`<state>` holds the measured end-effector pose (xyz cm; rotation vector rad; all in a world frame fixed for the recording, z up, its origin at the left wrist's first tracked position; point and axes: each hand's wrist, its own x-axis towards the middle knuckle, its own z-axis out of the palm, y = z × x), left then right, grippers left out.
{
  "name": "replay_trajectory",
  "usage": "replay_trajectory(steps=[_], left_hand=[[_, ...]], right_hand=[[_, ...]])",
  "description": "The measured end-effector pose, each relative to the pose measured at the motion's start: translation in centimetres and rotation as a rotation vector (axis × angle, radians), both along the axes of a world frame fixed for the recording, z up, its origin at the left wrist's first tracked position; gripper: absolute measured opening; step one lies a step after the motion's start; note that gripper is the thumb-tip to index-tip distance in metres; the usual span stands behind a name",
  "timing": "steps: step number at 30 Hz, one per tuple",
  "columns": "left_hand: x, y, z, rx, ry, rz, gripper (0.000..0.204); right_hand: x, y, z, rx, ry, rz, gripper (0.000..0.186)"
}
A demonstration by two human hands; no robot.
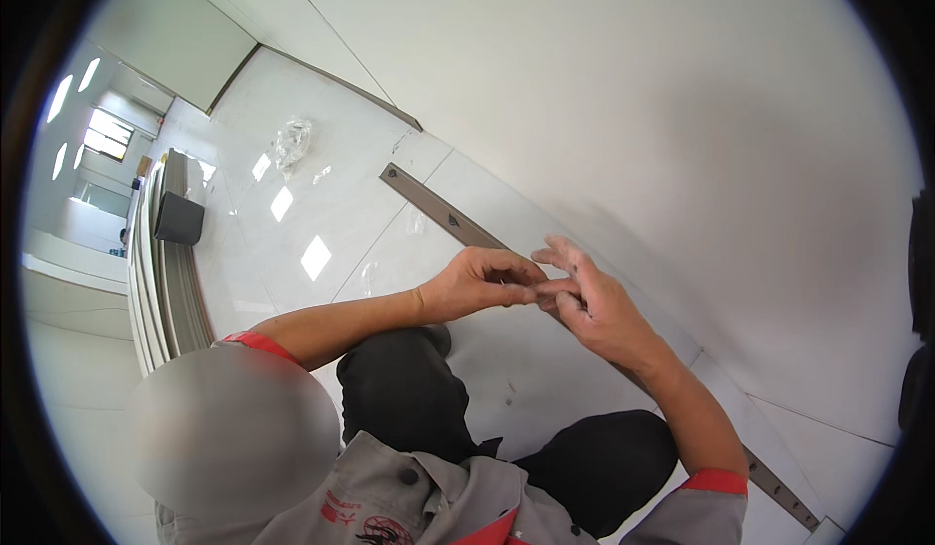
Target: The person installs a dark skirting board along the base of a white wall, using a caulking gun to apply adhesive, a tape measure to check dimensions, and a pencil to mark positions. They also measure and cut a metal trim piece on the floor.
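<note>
My left hand point(487, 277) and my right hand point(589, 301) meet above a long brown strip point(424, 196) that lies diagonally on the tiled floor near the wall, with small dark spots along it. The fingers of my left hand are pinched near the tips of my right hand's fingers. My right thumb is bent in toward them, while other fingers of that hand are raised, pale with dust or paste. Whatever sits between the fingertips is too small and hidden to make out.
A white wall point(701, 77) rises at the right. On the glossy tiled floor point(243, 282) is crumpled clear plastic point(292, 144). At the left lies a stack of long panels point(156, 292) with a dark grey piece point(178, 219) on it. My bent knees are below my hands.
</note>
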<state>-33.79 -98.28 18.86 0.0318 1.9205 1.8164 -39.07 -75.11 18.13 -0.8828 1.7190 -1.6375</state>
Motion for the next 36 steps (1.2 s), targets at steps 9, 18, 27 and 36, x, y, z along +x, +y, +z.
replay_trajectory(steps=[9, 18, 27, 36], left_hand=[[-4.9, -10.4, -6.3, -0.434, 0.794, -0.114, 0.015], [-3.3, -15.7, -20.0, -0.322, 0.749, -0.538, 0.016], [-0.7, -18.2, -25.3, -0.432, 0.606, -0.951, 0.025], [-10.6, -17.8, -25.2, -0.819, 0.919, -0.771, 0.072]], right_hand=[[-3.1, -12.0, -0.6, 0.169, -0.158, -0.119, 0.059], [1.8, -19.4, -10.7, 0.493, -0.471, -0.247, 0.063], [10.1, -16.0, -22.0, 1.053, -0.195, -0.278, 0.041], [7.4, -10.1, -22.1, 1.488, 0.065, -0.895, 0.025]])
